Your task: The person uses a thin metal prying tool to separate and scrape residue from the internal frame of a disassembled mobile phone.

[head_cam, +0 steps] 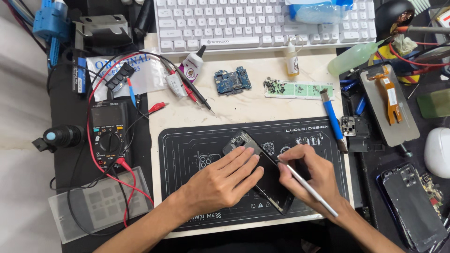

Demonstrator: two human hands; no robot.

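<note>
Low in the middle of the frame, on the black mat (187,140), lies an opened phone (262,173), its long axis running from upper left to lower right, camera end toward the upper left. It looks thin, light, stiff and fragile; best held by the edges. Left hand (220,180) lies flat, fingers released and pressing it down. Right hand (314,180) has fingers clenched on a slim tool (307,187), tip at the phone's right edge.

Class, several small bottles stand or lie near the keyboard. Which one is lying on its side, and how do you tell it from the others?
The pale green squeeze bottle at the keyboard's right end lies flat; the white bottles are smaller.
</note>
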